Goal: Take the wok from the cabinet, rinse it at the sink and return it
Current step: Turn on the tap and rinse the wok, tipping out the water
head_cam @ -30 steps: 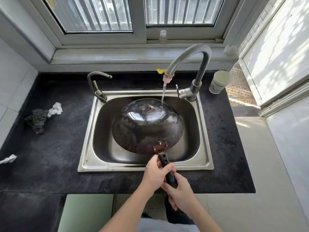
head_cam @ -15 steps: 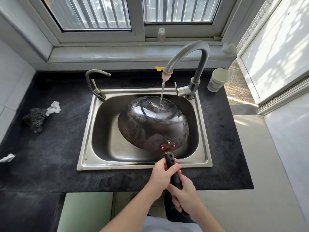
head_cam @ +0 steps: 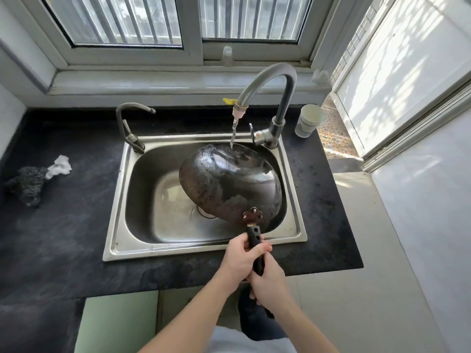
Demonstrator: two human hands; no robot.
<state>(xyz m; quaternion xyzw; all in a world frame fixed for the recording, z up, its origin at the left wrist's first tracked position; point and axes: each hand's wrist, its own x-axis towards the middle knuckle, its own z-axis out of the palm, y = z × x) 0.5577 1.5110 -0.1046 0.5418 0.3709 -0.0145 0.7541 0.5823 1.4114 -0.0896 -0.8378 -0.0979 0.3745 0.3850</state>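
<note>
A dark, worn wok (head_cam: 230, 182) is held bottom-up and tilted over the right half of the steel sink (head_cam: 119, 200). Water runs from the tall faucet (head_cam: 265, 82) onto the wok's far rim. Its black handle (head_cam: 254, 240) points toward me over the sink's front edge. My left hand (head_cam: 242, 256) grips the handle higher up, and my right hand (head_cam: 267, 281) grips its lower end just behind. The wok's inside faces down and is hidden.
A small second tap (head_cam: 130, 123) stands at the sink's back left. A paper cup (head_cam: 308, 121) sits right of the faucet. A dark scrubber (head_cam: 28, 182) and crumpled tissue (head_cam: 60, 166) lie on the black counter (head_cam: 63, 238) at left. A small bottle (head_cam: 226, 56) stands on the windowsill.
The wok has swung to the right and tilted up on its side, baring the sink's floor and drain at left. Both hands kept their grip on the handle and shifted slightly right.
</note>
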